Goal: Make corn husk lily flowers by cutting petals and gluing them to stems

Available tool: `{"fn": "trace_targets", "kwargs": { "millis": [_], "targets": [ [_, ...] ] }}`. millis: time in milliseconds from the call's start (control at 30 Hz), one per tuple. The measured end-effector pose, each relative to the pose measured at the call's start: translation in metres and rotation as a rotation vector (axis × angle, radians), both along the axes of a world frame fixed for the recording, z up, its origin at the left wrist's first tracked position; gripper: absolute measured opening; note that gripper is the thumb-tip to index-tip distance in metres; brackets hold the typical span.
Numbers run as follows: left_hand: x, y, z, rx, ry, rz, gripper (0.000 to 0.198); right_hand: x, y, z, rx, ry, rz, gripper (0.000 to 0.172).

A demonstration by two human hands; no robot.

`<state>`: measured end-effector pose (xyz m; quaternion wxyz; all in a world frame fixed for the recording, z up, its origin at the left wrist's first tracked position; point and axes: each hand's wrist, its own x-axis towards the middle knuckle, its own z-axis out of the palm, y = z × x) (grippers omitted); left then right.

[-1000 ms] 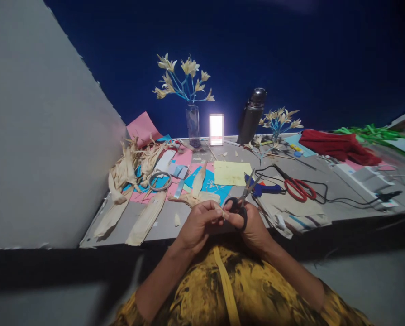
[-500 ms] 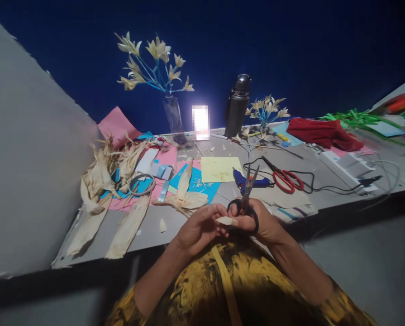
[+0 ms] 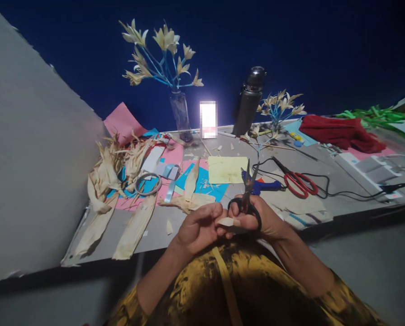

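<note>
Right grip [image 3: 268, 217] at near worktop [image 3: 153, 240] edge pinches cream pointed husk-like sliver [image 3: 226, 222], holds black-handled metal scissors [image 3: 246, 201]; left hand [image 3: 198, 228] half-curled alongside, pinch unclear. Apparently mid-trim; next cut calls for steadied sliver.

Forearms [image 3: 161, 277] slant inward, the left fingers [image 3: 216, 209] loosely curled beside the bent right fingers [image 3: 247, 222].

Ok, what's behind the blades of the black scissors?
Behind the black scissors, at the blade end, the glue gun shows on either side. The part of it directly behind them is covered, and what lies under the glue gun is hidden too.
</note>
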<state>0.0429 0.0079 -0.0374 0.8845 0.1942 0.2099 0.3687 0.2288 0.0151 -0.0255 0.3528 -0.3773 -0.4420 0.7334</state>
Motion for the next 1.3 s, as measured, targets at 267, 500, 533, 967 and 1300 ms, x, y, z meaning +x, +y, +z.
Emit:
{"fn": "trace_targets", "kwargs": {
  "millis": [267,500,533,967,1300],
  "targets": [
    [-0.002,0.001,0.0,0.093,0.128,0.022,0.018,-0.009,0.004,0.005,0.023,-0.084,-0.015,0.037],
    [-0.013,0.008,-0.002,-0.038,-0.171,0.096,0.028,-0.011,0.005,0.003,0.166,-0.072,-0.104,0.031],
    [-0.015,0.008,-0.002,-0.036,-0.156,0.129,0.028,-0.011,0.006,0.003,0.21,-0.091,-0.141,0.03],
    [0.014,0.001,0.002,0.113,0.285,0.355,0.025,-0.024,0.005,0.002,0.422,-0.33,-0.37,0.02],
    [0.033,0.009,0.005,0.099,0.271,0.331,0.021,-0.01,0.006,0.007,0.383,-0.307,-0.378,0.024]
  ]
}}
